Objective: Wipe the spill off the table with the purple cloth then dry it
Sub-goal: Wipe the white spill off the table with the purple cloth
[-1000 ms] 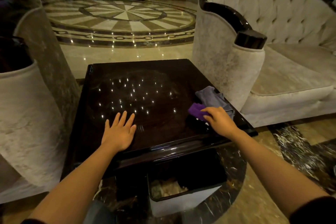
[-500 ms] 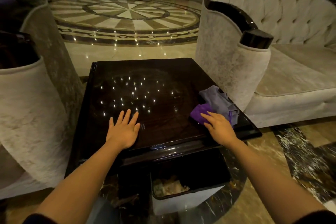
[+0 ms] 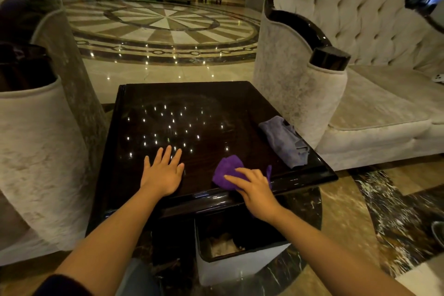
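A dark glossy square table [image 3: 192,103] stands in front of me, its top full of small light reflections. My right hand [image 3: 254,190] presses a bunched purple cloth [image 3: 225,170] onto the table near its front edge, right of centre. My left hand [image 3: 163,170] lies flat on the tabletop with fingers spread, holding nothing. A grey-lavender cloth [image 3: 283,142] lies crumpled at the table's right edge. I cannot make out any spill on the dark surface.
Pale velvet armchairs flank the table, one on the left [image 3: 36,151] and a tufted sofa [image 3: 360,79] on the right. A white bin [image 3: 240,264] with crumpled paper sits under the table's front edge. Polished marble floor lies beyond.
My right hand has dragged the purple cloth left and toward the front edge, away from the grey cloth. The left hand has stayed flat in place.
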{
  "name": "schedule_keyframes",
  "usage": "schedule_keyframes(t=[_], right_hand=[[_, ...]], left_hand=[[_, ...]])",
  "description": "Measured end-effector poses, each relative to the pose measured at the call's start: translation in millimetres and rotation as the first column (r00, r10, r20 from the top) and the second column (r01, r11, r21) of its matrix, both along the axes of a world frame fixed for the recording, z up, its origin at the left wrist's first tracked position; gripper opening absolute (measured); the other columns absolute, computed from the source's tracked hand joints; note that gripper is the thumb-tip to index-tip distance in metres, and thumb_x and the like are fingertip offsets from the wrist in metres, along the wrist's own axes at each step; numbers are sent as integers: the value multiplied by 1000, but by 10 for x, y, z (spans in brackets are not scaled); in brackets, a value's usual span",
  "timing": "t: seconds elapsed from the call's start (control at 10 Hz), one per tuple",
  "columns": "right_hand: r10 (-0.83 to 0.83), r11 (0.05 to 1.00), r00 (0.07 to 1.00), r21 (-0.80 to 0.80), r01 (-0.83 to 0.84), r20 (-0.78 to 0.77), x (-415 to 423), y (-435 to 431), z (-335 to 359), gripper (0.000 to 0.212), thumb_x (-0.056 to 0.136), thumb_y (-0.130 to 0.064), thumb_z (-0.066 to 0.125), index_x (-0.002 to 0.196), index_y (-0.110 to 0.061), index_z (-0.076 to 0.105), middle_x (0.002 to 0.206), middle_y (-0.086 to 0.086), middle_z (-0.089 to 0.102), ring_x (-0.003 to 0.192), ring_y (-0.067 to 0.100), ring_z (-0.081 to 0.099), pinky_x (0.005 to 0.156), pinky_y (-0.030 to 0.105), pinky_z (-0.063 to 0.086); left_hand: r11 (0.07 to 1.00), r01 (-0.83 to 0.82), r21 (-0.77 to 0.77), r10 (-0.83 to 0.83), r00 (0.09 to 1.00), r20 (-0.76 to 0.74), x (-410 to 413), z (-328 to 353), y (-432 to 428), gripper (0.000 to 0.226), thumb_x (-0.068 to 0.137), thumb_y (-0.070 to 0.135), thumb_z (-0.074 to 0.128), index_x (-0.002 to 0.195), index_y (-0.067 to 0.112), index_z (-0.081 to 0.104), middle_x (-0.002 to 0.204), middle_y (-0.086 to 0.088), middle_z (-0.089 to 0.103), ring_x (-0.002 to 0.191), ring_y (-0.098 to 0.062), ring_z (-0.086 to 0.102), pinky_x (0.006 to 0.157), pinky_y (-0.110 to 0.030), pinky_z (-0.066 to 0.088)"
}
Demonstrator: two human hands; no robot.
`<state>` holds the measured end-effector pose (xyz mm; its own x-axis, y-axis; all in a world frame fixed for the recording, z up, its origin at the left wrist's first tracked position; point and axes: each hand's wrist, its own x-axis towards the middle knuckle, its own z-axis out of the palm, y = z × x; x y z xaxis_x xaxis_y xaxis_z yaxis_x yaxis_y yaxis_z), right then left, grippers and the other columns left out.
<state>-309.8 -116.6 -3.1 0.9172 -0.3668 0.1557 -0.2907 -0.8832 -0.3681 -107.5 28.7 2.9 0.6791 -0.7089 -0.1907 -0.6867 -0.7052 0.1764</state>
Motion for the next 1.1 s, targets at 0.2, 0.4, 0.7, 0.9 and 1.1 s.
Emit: schedule_keyframes(t=[0.2, 0.4, 0.7, 0.9, 1.1], right_hand=[[154, 985, 988, 78, -155, 25, -68, 343, -21, 45, 88, 1, 46, 125, -24, 53, 142, 8, 38, 122, 29, 34, 106, 39, 29], [314, 949, 948, 35, -312, -52, -243, 337, 25, 38, 85, 1, 48, 116, -17, 61, 139, 9, 46, 118, 32, 40, 102, 43, 33], [362, 925, 913, -44, -376, -187, -361, 112, 299, 38, 82, 0, 50, 112, -20, 63, 138, 1, 49, 123, 25, 38, 100, 40, 33], [262, 960, 964, -86, -265, -53, -166, -30, 549, 42, 81, 3, 51, 115, -20, 61, 138, 3, 47, 120, 27, 39, 100, 46, 36], [211, 973, 976, -102, -205, 47, 104, -197, 602, 40, 80, 5, 56, 111, -19, 64, 134, 7, 51, 117, 30, 43, 96, 48, 39]], left_hand=[[1000, 1, -9, -1, 1000, 12, 6, -6, -1, 53, 98, 42, 11, 147, 26, -3, 158, -4, -9, 144, -23, -12, 116, -50, -4], [1000, 2, -9, -1, 1000, 16, 8, -15, -4, 53, 98, 42, 10, 147, 26, -5, 158, -3, -10, 144, -23, -13, 116, -49, -5], [1000, 2, -2, -2, 1000, 6, 35, -38, -10, 54, 98, 44, 9, 147, 27, -4, 158, -3, -10, 144, -23, -13, 115, -49, -5], [1000, 1, 15, -1, 1000, -6, 40, 12, -29, 53, 98, 43, 12, 147, 28, -3, 158, -3, -9, 144, -23, -11, 116, -50, -4], [999, -2, 35, 1, 999, 32, 64, 78, -57, 53, 98, 43, 19, 147, 28, 7, 158, -3, 3, 145, -25, 0, 115, -51, 8]])
